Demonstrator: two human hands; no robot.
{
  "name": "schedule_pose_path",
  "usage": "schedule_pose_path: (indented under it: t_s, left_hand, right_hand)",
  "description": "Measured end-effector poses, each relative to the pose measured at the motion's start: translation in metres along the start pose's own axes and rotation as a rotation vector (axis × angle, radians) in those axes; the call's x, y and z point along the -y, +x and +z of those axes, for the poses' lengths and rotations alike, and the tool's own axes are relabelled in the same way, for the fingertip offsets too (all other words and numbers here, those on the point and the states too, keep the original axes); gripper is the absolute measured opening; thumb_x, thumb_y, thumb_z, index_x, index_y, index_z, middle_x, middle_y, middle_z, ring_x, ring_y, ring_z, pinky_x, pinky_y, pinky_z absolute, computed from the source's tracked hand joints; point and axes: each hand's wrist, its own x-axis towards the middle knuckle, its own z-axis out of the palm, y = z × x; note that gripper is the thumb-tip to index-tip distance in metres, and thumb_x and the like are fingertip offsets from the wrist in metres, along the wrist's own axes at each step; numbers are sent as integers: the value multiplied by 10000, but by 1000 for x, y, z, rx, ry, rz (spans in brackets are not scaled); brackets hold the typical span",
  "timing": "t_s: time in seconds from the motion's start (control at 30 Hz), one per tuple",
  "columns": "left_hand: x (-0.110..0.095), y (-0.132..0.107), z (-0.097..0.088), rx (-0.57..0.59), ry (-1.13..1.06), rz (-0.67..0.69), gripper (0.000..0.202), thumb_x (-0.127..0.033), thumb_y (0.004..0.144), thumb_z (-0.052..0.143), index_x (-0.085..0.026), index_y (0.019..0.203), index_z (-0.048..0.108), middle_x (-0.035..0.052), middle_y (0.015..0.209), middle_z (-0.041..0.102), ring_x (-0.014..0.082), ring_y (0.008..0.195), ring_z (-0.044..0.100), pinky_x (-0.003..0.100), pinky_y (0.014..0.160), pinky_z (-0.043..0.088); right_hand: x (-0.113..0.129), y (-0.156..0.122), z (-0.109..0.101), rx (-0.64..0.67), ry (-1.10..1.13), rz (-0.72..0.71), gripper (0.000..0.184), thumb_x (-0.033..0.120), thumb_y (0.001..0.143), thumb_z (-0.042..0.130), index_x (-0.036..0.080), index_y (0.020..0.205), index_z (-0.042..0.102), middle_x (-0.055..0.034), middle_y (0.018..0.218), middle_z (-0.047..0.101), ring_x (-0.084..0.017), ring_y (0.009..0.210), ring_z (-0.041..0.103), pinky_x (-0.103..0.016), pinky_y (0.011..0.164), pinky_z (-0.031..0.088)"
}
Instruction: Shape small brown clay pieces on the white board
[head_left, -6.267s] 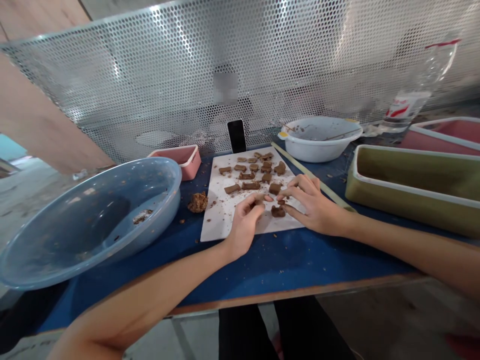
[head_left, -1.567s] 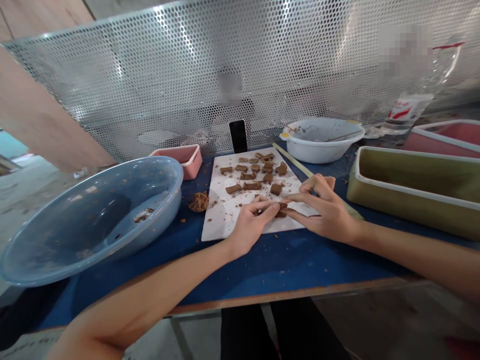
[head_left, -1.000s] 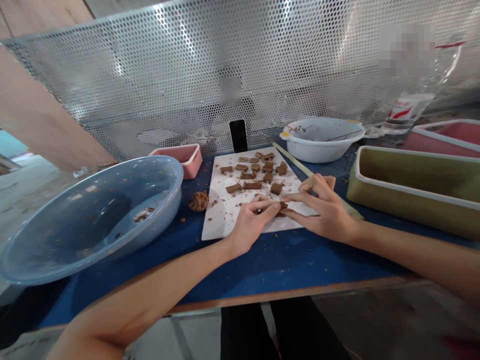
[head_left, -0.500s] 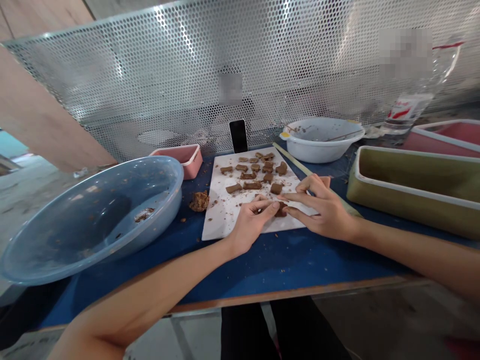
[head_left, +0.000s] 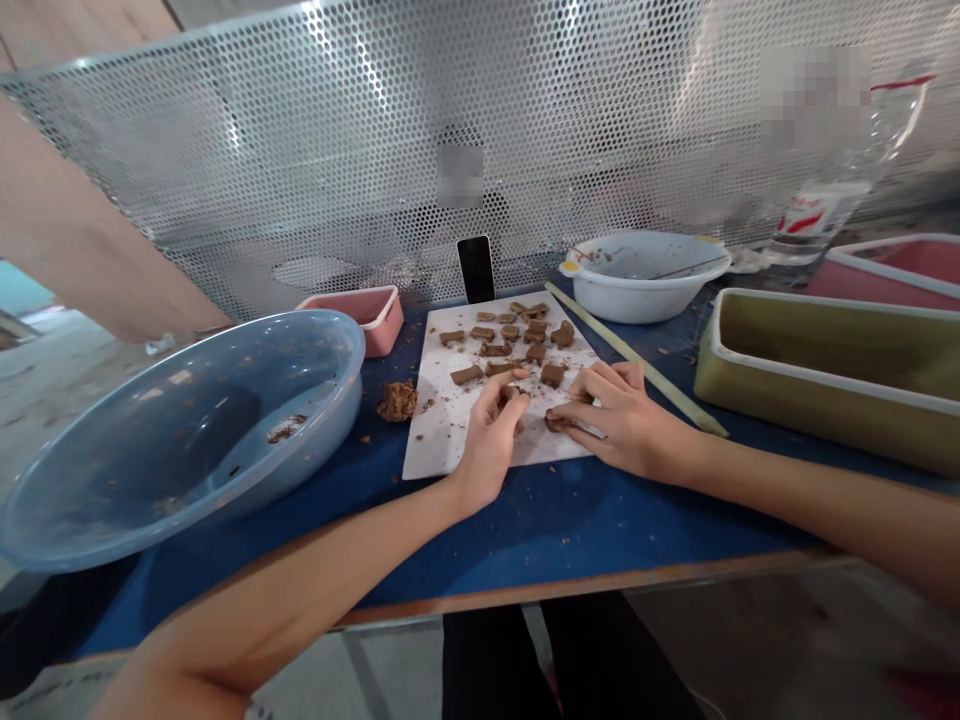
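Note:
On a white board (head_left: 439, 440) lie several small, shaped brown pieces that look like clay, such as a block-like piece (head_left: 553, 375). My right hand (head_left: 626, 420) pinches a brown clay piece (head_left: 556, 421) between thumb and fingers, low over the board's near right part. My left hand (head_left: 491, 440) hovers to its left, fingers curled, with thumb and index tips apart. A bit of brown shows behind the left fingertips; I cannot tell if they touch it. Left of the board sits a crumbly brown lump (head_left: 397, 401).
A large blue basin (head_left: 315, 440) stands at left, a pink box (head_left: 386, 325) behind it. A phone (head_left: 476, 268) leans on the perforated metal screen (head_left: 337, 150). At right are a pale stick (head_left: 637, 360), white basin (head_left: 645, 295), olive trough (head_left: 825, 405) and plastic bottle (head_left: 821, 215).
My left hand has let go of the clay piece and drawn away to the left, its fingers parting. My right hand keeps the piece, which has shifted slightly left and down.

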Motion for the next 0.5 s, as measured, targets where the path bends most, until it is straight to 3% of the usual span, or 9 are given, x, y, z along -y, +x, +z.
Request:
schedule_pose_path:
  t_s: [0.17,0.5]
  left_hand:
    - [6,0,-4,33,14,6,264,-265,1005,672,-230,1265,704,-38,868,404,139,707,334,291,660,332]
    - [2,-1,-1,35,66,1,264,-269,965,657,-218,1221,697,-29,874,409,147,723,353,302,676,341]
  right_hand:
    - [4,-2,3,61,-95,-12,250,275,1203,571,219,1158,810,-78,1019,638,-247,995,563,-437,904,312]
    - [3,-2,5,64,-107,-14,250,278,1201,574,232,1163,816,-70,1002,642,-241,1001,562,-432,904,304]
